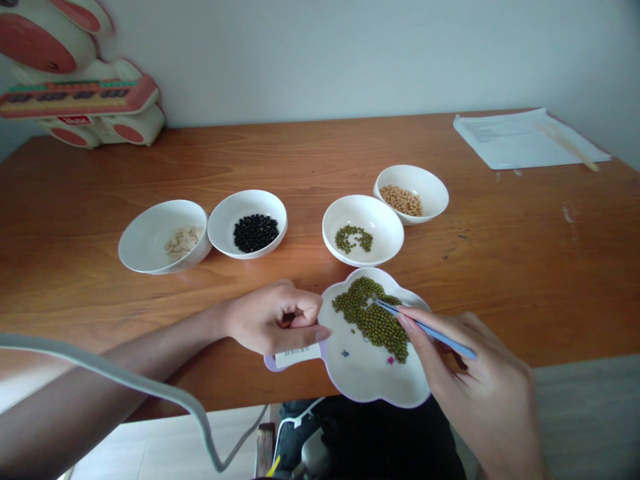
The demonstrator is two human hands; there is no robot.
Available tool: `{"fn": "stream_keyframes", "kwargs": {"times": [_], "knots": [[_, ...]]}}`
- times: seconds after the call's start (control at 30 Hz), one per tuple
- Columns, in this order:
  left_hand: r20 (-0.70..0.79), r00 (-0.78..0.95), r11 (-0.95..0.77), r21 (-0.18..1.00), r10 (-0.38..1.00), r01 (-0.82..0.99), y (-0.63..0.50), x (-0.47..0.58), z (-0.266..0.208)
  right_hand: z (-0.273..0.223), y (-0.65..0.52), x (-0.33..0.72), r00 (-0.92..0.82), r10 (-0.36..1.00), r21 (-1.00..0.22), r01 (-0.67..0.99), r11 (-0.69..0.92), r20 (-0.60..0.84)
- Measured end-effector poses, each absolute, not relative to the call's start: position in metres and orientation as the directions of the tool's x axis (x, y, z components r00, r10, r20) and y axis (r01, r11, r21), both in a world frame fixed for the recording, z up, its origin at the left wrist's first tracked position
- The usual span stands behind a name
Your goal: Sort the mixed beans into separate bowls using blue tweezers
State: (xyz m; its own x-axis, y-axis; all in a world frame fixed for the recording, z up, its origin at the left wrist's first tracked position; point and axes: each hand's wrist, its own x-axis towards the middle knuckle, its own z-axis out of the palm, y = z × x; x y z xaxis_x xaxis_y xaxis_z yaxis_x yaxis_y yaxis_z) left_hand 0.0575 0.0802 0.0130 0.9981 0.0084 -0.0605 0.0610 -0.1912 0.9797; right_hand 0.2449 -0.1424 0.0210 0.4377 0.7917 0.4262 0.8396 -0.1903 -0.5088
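My right hand [480, 380] pinches blue tweezers [445, 339], their tips among the green mung beans [385, 327] on a white flower-shaped plate [365, 380] with a purple rim. Whether a bean sits between the tips is too small to tell. My left hand [273, 317] is curled closed at the plate's left side, over its labelled handle [300, 355], with the thumb on the rim. The plate reaches past the table's front edge. Just behind it stands a white bowl [390, 230] with a few mung beans [350, 247] inside.
Further white bowls hold pale flat seeds [183, 242], black beans [256, 232] and tan soybeans [403, 200]. A rabbit-shaped toy piano [85, 93] stands at the back left; papers [520, 140] with a stick on them lie back right. A grey cable [150, 387] crosses the lower left.
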Motion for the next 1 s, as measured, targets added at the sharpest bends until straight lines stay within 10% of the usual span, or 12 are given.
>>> {"fn": "stream_keyframes", "kwargs": {"times": [0.6, 1.0], "knots": [[-0.055, 0.998, -0.199, 0.978, 0.006, 0.055, 0.080, 0.057, 0.013, 0.019, -0.117, 0.242, 0.656, 0.550, -0.665, 0.712, -0.225, 0.517], [-0.067, 0.998, -0.189, 0.980, 0.007, 0.067, 0.080, 0.058, 0.014, 0.021, -0.152, 0.248, 0.411, 0.766, -0.453, 0.874, -0.176, 0.494]]}}
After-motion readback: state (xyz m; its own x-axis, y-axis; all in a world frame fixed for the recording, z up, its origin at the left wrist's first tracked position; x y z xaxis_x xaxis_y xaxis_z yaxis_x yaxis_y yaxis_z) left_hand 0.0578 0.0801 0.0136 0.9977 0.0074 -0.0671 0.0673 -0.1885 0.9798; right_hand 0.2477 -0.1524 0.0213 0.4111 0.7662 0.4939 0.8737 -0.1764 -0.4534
